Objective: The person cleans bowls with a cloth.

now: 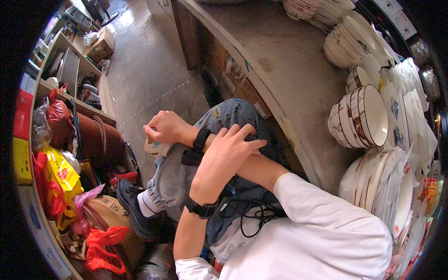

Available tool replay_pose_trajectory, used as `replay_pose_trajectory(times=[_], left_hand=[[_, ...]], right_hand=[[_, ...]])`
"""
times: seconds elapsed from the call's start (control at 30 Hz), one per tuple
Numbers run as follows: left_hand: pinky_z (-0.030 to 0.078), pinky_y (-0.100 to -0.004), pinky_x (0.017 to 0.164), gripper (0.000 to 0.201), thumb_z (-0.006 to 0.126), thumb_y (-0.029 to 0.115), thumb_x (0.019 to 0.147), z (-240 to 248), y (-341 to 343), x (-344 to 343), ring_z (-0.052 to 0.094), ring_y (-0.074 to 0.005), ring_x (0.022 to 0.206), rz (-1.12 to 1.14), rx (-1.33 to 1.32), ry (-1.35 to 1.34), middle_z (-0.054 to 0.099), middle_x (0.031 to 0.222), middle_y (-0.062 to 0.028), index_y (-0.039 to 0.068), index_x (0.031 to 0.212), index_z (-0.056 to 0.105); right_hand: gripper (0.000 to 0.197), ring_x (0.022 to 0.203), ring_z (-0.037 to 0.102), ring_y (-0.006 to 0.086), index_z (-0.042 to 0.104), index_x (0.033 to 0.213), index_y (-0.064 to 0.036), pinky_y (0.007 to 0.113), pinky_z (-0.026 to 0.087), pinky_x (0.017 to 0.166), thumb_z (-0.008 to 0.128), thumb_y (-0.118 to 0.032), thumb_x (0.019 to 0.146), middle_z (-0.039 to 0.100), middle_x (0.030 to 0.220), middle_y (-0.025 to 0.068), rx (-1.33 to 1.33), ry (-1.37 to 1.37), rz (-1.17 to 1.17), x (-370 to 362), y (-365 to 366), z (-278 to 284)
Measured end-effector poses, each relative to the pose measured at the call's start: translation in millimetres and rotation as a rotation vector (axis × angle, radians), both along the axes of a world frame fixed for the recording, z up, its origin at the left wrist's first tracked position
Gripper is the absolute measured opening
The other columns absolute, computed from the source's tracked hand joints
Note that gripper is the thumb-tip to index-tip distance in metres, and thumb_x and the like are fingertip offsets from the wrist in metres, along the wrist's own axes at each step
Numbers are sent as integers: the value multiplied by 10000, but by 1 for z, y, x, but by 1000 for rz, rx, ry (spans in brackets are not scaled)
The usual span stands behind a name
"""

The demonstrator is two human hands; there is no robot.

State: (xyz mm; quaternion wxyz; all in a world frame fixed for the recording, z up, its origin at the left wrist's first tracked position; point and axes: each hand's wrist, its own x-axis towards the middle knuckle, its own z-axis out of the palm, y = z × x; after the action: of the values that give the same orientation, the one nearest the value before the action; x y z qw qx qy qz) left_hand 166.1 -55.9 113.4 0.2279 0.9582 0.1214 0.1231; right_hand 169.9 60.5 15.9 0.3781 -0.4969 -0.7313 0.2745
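My forearms cross over my jeans (233,112). My left hand (224,156), with a black wristwatch (203,208) at its wrist, lies across my right forearm, fingers spread and nothing in them. My right hand (167,127) reaches out to the left beyond it, its fingers curled; a black band (201,140) circles that wrist. Just under the right hand shows a pale rounded thing (157,148) with darker marks. Whether the fingers hold it or anything else I cannot make out. A thin black cord (259,214) lies loosely on my lap.
Stacked patterned bowls (359,116) and upright plates (373,182) line the right of the grey counter (280,56). At left are a wooden shelf (70,88), yellow and red plastic bags (60,170) and a tan round container (116,219). A cardboard box (101,45) stands on the concrete floor (144,65).
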Motion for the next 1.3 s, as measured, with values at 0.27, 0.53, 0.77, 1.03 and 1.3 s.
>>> replay_pose_trajectory(times=[0.27,0.53,0.77,1.03,1.3], left_hand=[[449,-358,936,247,520,81,859,-45,6,11,557,-270,1062,-38,-76,-26,595,1060,-107,72,1064,656],[514,-370,814,193,578,-3,846,-5,1,-8,638,-289,966,125,-432,-282,608,1007,-132,22,1032,624],[561,-291,665,139,663,-62,823,9,-29,-56,688,-213,756,386,-495,-637,655,904,-96,-1,942,702],[528,-245,495,128,611,-23,921,-4,-64,-77,657,-151,599,636,-643,-881,608,785,-92,-47,798,630],[428,-265,477,286,520,63,981,-34,-82,-93,564,-157,504,736,-629,-939,569,574,-71,-13,709,560]], right_hand=[[364,689,668,384,754,714,-95,461,554,713,551,-345,883,676,707,193,-15,15,5,-2,0,4],[373,700,667,392,753,727,-91,465,552,709,526,-334,894,670,724,200,-20,7,79,-2,0,11],[388,685,673,365,775,736,-131,426,559,706,503,-341,917,683,722,177,-67,40,55,2,2,8],[379,614,650,368,738,737,-39,417,507,599,537,-301,925,636,667,216,-65,218,-30,-4,4,13],[384,604,643,378,696,724,7,439,480,579,540,-273,936,609,655,238,0,286,-58,-10,5,16]])
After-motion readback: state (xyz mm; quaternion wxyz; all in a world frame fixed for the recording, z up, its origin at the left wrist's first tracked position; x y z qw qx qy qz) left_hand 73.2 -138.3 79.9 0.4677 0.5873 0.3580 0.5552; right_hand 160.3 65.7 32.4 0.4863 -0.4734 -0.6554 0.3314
